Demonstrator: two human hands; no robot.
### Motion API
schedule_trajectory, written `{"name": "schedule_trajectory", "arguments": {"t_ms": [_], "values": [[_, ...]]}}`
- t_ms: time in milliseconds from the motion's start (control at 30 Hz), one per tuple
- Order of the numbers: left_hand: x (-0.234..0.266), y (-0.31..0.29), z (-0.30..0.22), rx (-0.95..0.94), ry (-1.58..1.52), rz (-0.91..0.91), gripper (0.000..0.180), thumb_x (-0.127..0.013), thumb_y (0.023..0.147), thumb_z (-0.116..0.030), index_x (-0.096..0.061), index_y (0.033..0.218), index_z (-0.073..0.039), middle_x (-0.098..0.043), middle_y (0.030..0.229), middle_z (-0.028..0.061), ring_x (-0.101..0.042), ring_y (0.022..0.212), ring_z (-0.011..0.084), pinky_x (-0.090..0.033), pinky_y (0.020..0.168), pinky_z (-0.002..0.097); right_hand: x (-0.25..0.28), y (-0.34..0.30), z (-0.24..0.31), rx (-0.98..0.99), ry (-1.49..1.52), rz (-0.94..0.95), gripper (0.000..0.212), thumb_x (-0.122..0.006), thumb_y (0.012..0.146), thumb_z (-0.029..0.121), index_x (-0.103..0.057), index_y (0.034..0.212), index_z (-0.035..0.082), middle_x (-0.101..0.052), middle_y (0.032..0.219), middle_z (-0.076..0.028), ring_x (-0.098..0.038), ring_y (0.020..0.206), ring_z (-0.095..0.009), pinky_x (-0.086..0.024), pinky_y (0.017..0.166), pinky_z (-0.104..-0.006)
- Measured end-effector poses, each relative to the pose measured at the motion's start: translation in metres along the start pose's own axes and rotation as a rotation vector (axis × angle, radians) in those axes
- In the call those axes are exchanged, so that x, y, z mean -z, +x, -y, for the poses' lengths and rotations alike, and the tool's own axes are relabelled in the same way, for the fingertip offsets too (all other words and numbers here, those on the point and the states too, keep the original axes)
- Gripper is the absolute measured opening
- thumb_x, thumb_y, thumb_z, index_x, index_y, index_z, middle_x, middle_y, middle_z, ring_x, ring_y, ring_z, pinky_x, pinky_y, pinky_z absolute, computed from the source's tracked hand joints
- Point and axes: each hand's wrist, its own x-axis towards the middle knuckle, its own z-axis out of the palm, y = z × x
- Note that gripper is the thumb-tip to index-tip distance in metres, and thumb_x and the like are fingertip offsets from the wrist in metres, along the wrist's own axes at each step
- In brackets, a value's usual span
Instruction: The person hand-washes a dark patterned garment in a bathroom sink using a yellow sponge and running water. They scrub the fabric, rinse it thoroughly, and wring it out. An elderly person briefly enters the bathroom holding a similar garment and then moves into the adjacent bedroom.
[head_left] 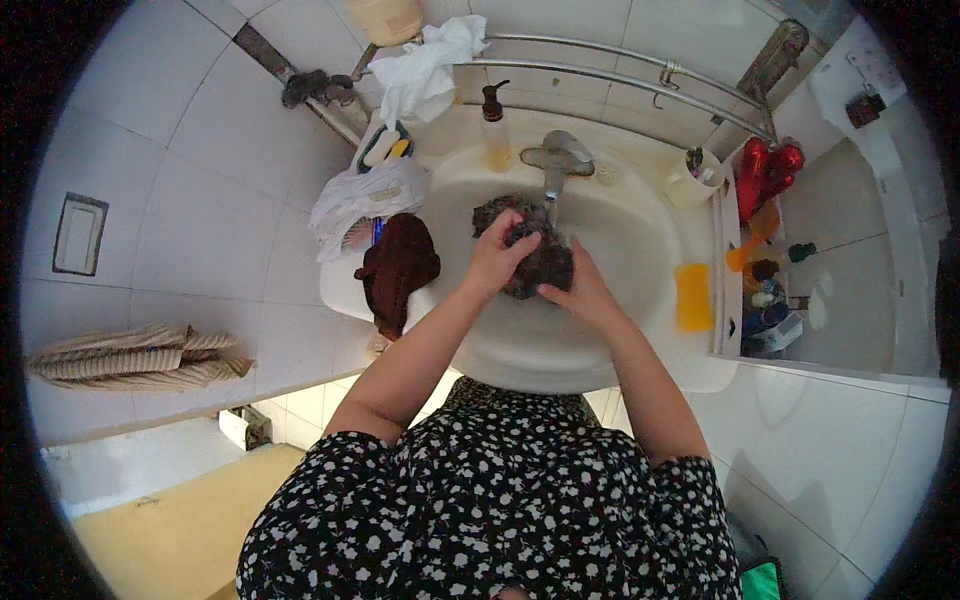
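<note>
Over a white washbasin (640, 250), both my hands grip one dark wet cloth (545, 262) under the metal tap (556, 160). My left hand (498, 255) clutches the cloth's upper left side, fingers curled into it. My right hand (580, 293) holds it from below and right. A further part of the dark cloth (490, 212) lies in the bowl behind my left hand. Whether water runs from the tap is unclear.
A dark brown cloth (398, 268) hangs over the basin's left rim, with a white cloth (365, 195) behind it. A soap pump bottle (494, 130), a white cup (697, 177), an orange sponge (692, 297) sit on the basin. A shelf with bottles (765, 270) stands right. Towel rail (620, 65) behind.
</note>
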Motion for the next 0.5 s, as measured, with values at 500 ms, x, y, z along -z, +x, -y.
{"name": "schedule_trajectory", "arguments": {"t_ms": [500], "values": [[0.042,0.001,-0.038,0.047,-0.131,-0.048,0.046,-0.055,0.072,-0.006,-0.043,0.116,-0.01,-0.048,0.114,0.0131,-0.047,0.109,0.0302,-0.041,0.091,0.0444,0.059,0.013,0.008,-0.464,0.318,-0.062,0.052,-0.064,0.069,0.012,-0.05,0.118,0.0,-0.06,0.105,-0.011,-0.057,0.095,-0.021,-0.044,0.083,-0.0309]]}}
